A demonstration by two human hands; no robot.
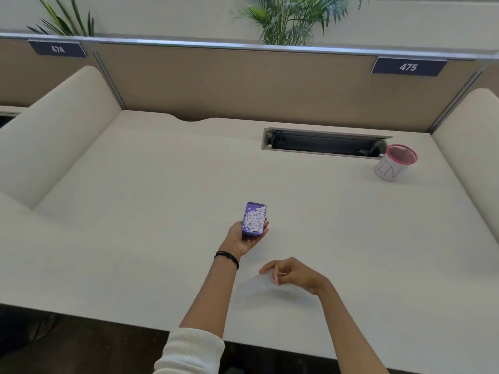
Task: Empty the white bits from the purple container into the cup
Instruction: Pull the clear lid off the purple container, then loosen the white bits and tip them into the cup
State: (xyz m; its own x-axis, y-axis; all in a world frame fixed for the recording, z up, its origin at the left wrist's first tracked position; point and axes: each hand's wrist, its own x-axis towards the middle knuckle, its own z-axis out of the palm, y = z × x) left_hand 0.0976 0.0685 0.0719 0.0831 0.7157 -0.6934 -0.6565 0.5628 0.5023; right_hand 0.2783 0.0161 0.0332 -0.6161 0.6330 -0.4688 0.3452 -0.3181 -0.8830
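Observation:
A small purple container full of white bits rests in my left hand, held above the middle of the desk with its open top facing up. My right hand hovers lower right of it, near the desk's front. Its fingers pinch a faint, see-through flat lid that is blurred. The cup is white with a red rim and dark lettering. It stands far off at the back right of the desk, well away from both hands.
A white desk has padded side dividers and a tan back panel. An open cable tray is set into the desk just left of the cup. Plants stand behind the panel. The desk's front edge runs under my forearms.

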